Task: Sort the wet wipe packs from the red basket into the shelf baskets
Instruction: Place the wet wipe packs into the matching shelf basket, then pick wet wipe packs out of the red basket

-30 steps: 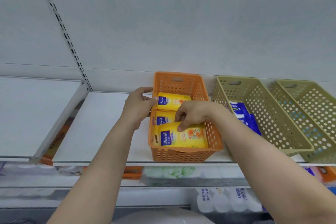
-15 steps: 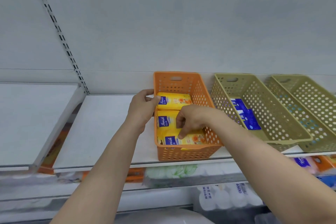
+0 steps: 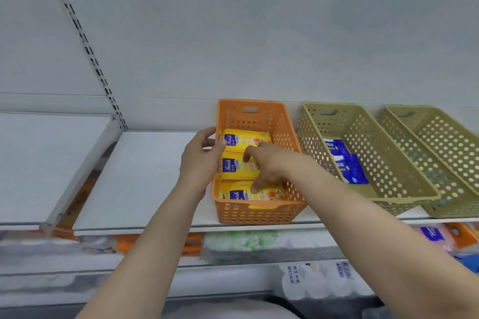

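Observation:
An orange shelf basket [image 3: 259, 211] stands on the white shelf [image 3: 145, 179] and holds three yellow wet wipe packs in a row. The back pack [image 3: 246, 138], the middle pack [image 3: 237, 167] and the front pack [image 3: 267, 193] lie flat inside it. My left hand [image 3: 201, 160] grips the basket's left rim, thumb inside. Spread above the packs, my right hand [image 3: 267, 166] touches the middle pack with a finger and the front pack with its thumb. The red basket is out of view.
To the right stand two olive green baskets; the nearer basket [image 3: 404, 198] holds a blue pack [image 3: 346, 163], and the farther basket [image 3: 445, 137] touches its side. Below the shelf are rows of packaged tissue rolls [image 3: 316, 282]. Left of the orange basket the shelf is bare.
The front yellow pack has gone from tilted up in my right hand's pinch to lying low in the basket. My right hand now spreads over the packs. The left hand keeps its hold.

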`<state>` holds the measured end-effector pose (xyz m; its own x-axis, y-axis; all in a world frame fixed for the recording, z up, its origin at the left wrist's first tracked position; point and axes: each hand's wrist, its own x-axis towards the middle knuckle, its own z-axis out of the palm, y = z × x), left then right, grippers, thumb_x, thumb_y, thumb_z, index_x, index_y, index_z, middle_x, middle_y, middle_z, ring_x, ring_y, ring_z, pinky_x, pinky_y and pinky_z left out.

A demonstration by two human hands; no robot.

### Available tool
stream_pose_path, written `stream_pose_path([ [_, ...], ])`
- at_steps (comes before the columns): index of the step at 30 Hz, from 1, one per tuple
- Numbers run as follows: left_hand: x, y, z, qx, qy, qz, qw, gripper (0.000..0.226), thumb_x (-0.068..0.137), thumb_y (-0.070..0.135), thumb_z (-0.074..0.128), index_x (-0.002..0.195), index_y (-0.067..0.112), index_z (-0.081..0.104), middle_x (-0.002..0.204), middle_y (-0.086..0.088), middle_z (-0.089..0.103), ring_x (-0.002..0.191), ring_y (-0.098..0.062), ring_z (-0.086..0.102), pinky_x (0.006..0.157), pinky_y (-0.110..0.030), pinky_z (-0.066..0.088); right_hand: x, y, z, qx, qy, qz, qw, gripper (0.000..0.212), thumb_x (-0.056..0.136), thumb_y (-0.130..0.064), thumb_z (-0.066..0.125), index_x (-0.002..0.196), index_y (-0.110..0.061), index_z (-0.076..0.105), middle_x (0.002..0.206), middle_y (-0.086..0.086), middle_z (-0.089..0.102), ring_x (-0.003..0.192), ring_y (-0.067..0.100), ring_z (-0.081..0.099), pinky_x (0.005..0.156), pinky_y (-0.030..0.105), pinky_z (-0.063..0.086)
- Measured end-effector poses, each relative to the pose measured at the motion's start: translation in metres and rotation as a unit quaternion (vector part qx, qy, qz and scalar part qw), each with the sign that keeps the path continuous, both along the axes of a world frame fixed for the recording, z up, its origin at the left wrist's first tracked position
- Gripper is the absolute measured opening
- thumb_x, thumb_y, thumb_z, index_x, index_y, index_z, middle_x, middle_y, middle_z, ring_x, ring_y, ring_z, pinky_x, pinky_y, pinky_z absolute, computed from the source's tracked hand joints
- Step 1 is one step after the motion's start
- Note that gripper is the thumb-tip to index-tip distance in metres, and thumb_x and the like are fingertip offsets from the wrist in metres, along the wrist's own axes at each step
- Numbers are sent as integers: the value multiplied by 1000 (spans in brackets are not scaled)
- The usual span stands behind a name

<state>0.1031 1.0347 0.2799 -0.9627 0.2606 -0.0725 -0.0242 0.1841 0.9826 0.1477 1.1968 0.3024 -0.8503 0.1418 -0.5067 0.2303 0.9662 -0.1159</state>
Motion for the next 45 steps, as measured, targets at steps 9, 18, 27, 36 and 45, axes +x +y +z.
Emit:
stream_pose_path([
  [9, 11, 13, 10, -50, 25, 50, 997, 32, 97, 31, 54, 129, 27, 57, 109, 3, 64, 92, -11, 66, 56, -17, 49, -1, 10, -1, 19, 16, 58, 998, 88, 68, -44, 87, 142, -27, 40, 138, 5, 44, 125, 30, 49, 101, 46, 47],
  [18, 27, -4, 33, -169, 79, 39, 982, 43, 91, 44, 61, 127, 20, 59, 109, 3, 64, 100, -15, 63, 76, -27, 52, -9, 21, 21, 14, 37, 115, 993, 69, 81, -53, 73, 139, -23, 51, 142, 2, 52, 125, 26, 52, 98, 36, 45],
  [27, 46, -144, 79, -324, 228, 148, 906, 44, 89, 35, 64, 131, 23, 56, 124, -4, 56, 113, -22, 55, 95, -34, 43, -22, -64, 113, -20, 292, 210, 933, 40, 92, -41, 62, 127, -24, 59, 128, 4, 57, 116, 24, 53, 97, 36, 43],
  [36, 94, -376, 56, -395, 252, 275, 839, 47, 90, 37, 63, 132, 16, 55, 127, -8, 55, 120, -27, 50, 100, -40, 42, -12, -299, 78, -149, 417, 325, 836, 39, 96, -35, 58, 134, -24, 54, 144, -3, 48, 133, 16, 42, 98, 33, 40],
  [45, 136, -573, -27, -434, 102, 331, 832, 43, 86, 32, 68, 126, 18, 59, 123, -2, 57, 118, -23, 51, 96, -37, 43, -31, -533, -20, -247, 288, 416, 826, 41, 93, -31, 63, 132, -18, 57, 137, 4, 52, 127, 23, 50, 99, 40, 47],
])
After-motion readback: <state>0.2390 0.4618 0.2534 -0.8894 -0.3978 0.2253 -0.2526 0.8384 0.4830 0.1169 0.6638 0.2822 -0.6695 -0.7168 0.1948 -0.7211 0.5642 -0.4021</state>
